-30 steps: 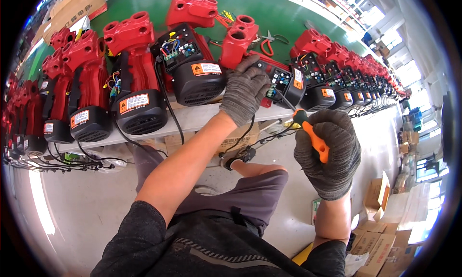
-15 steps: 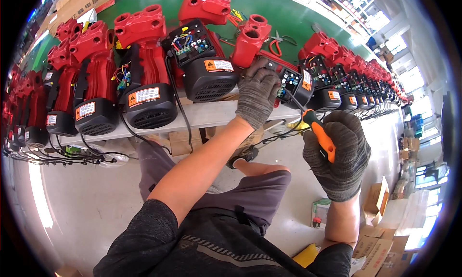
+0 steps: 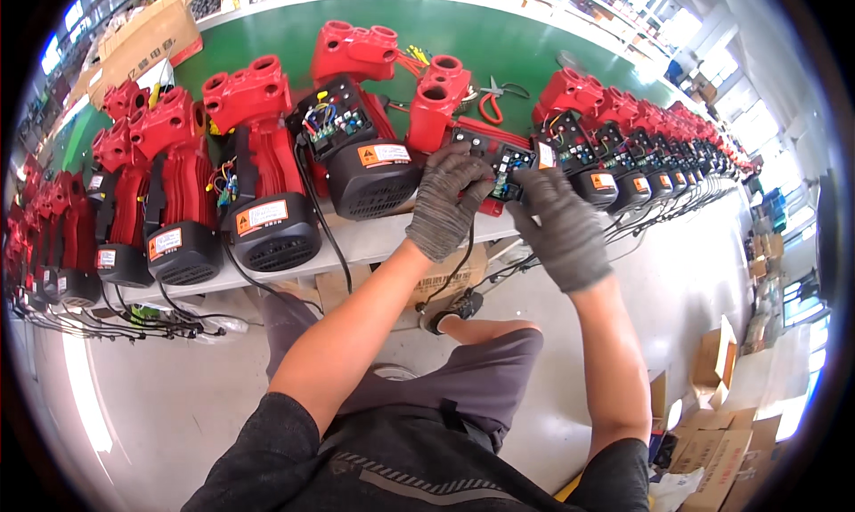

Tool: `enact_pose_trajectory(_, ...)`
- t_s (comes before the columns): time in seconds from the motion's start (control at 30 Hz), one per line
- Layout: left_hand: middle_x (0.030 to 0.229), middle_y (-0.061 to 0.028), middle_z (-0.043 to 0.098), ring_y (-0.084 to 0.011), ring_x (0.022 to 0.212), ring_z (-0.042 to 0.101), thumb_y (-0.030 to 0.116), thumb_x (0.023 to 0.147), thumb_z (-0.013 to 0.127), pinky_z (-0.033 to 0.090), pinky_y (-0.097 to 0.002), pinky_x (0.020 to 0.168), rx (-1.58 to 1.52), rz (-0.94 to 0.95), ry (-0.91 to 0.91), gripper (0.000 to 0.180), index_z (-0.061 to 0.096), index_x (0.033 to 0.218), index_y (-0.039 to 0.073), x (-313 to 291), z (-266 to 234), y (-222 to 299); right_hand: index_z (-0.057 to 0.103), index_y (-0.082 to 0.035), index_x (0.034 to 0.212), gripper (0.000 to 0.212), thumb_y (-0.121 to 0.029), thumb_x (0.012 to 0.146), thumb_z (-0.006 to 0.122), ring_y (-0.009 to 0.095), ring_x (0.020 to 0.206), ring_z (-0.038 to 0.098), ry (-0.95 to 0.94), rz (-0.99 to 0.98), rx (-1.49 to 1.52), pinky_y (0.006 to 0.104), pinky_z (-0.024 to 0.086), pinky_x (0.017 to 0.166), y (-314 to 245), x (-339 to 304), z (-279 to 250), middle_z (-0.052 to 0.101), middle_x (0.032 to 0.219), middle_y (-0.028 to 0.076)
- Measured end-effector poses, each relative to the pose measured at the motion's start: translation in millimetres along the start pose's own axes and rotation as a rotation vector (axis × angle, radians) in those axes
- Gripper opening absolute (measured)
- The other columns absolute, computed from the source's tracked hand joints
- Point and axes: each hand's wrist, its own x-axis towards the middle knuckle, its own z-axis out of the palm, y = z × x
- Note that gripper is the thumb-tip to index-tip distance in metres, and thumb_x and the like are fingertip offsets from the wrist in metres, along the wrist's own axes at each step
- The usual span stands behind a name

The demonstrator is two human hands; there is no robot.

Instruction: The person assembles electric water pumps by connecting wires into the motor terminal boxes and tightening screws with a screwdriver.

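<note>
A red electric motor unit lies on the bench in front of me, its black terminal box uncovered and its circuit board showing. My left hand, in a grey knitted glove, has its bent fingers closed on the near left edge of this box. Over the black right end of the same unit is my gloved right hand, thumb apart from the outstretched fingers; whether it presses on the cover is hard to see. No screwdriver shows. Just left of the box stands a red casting with round openings.
Similar red motors with black covers line the bench to the left, and another row runs off right. Red-handled pliers lie on the green bench top. Black cables hang off the front edge. Cardboard boxes stand at right.
The orange and green screwdriver in my right hand has gone from sight. That hand has moved up and left to the motor. My left hand has shifted left and down, and the view has shifted.
</note>
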Motion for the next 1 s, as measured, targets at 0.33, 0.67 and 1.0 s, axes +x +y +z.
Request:
enact_pose_trajectory(0.33, 0.111, -0.0043, 0.068, -0.0299, 0.127, 0.051, 0.006, 0.081, 0.076, 0.041, -0.0428, 0.108, 0.052, 0.089, -0.088, 0.024, 0.072, 0.104, 0.01, 3.2, -9.2, -5.2, 0.062, -0.004, 0.109, 0.018, -0.016, 0.096, 0.062, 0.027, 0.066, 0.069, 0.054, -0.116, -0.041, 0.0364, 0.055, 0.055, 15.5, 2.8, 48.7, 0.065, 0.089, 0.012)
enact_pose_trajectory(0.67, 0.114, -0.0047, 0.067, -0.03, 0.127, 0.051, 0.006, 0.082, 0.075, 0.041, -0.0426, 0.109, 0.011, 0.124, -0.117, 0.023, 0.072, 0.105, 0.01, 3.8, -12.0, -9.8, 0.062, -0.004, 0.109, 0.026, -0.028, 0.1, 0.061, 0.023, 0.061, 0.065, 0.086, 0.482, 0.768, 0.037, 0.053, 0.054, -9.0, -13.9, 46.7, 0.065, 0.08, 0.011)
enact_pose_trajectory(1.0, 0.115, -0.0053, 0.067, -0.0309, 0.126, 0.051, 0.007, 0.083, 0.074, 0.04, -0.0436, 0.109, 0.004, 0.14, -0.138, 0.023, 0.07, 0.106, 0.009, 4.9, -13.7, -8.3, 0.066, -0.005, 0.103, 0.015, -0.018, 0.097, 0.062, 0.03, 0.069, 0.068, -0.058, 0.037, 0.168, 0.0398, 0.055, 0.06, 7.2, -1.2, 46.5, 0.068, 0.082, 0.014)
